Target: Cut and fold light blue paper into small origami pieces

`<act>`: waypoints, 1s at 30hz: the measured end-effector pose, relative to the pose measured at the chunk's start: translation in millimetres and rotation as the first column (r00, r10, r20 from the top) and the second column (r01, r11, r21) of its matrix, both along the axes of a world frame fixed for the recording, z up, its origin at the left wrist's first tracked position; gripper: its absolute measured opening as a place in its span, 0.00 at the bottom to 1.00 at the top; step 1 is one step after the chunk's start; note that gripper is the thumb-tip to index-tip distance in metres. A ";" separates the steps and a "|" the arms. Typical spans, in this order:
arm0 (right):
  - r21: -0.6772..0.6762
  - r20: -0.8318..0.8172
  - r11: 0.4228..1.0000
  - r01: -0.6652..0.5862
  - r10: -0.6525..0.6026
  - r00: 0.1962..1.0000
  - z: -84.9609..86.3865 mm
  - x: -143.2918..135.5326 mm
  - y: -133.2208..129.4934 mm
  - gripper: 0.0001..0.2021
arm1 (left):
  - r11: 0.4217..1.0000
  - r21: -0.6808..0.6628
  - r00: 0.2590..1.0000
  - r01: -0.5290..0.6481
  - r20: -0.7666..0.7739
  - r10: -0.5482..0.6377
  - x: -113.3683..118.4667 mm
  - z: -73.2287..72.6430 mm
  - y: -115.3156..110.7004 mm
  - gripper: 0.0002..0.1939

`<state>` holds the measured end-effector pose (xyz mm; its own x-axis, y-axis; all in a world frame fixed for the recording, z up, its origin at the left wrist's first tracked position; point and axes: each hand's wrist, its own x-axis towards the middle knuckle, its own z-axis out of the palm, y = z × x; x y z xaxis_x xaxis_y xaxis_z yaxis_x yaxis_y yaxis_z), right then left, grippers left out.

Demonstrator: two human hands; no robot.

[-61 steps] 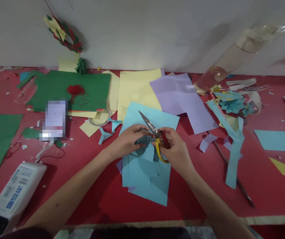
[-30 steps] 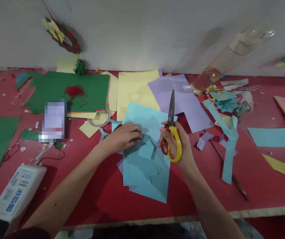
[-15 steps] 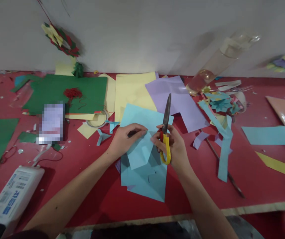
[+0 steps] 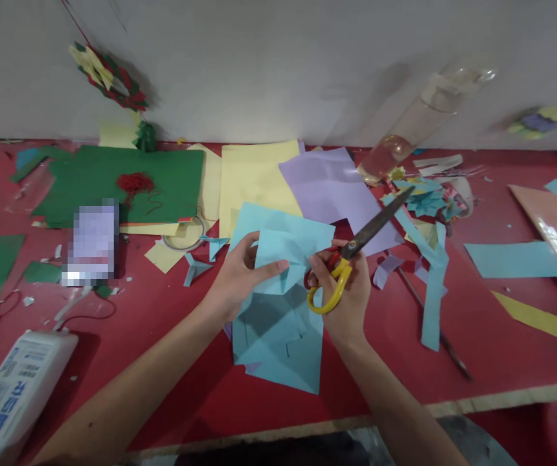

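Note:
A small creased piece of light blue paper (image 4: 273,249) is held up between both hands over larger blue sheets (image 4: 278,362). My left hand (image 4: 242,272) pinches its left side, thumb in front and fingers behind. On the right, my right hand (image 4: 344,285) grips the paper's edge between thumb and finger. That same hand also carries scissors (image 4: 373,226) with yellow and red handles, their blades closed and pointing up to the right.
Behind lie green (image 4: 171,181), yellow (image 4: 254,175) and purple sheets (image 4: 322,181). A tape roll (image 4: 184,244), a phone (image 4: 92,239) and a white box (image 4: 21,382) are at left. A leaning bottle (image 4: 405,133), blue strips (image 4: 434,291) and a thin stick (image 4: 434,317) are at right.
The small blue paper has been raised and turned, and its folds now show. My left fingers moved behind it. The scissors tilted from upright toward the right. The whole view shifted slightly.

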<state>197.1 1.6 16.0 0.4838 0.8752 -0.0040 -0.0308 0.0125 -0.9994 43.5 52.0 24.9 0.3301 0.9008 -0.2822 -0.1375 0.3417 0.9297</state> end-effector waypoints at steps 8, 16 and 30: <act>0.066 -0.007 0.983 0.172 -0.172 0.985 0.5 -3.5 -2.6 0.18 | 0.988 0.121 0.990 0.097 0.087 -0.108 16.3 3.4 -34.6 0.29; 0.125 -0.034 0.989 0.076 -0.072 0.997 0.1 -12.0 -9.5 0.17 | 0.985 0.170 0.994 0.040 -0.111 -0.021 20.9 3.1 -43.4 0.13; 0.121 0.021 0.993 -0.004 0.001 1.000 -2.6 -6.4 -11.7 0.18 | 0.979 0.202 0.979 -0.013 -0.198 0.054 11.5 8.3 -28.9 0.10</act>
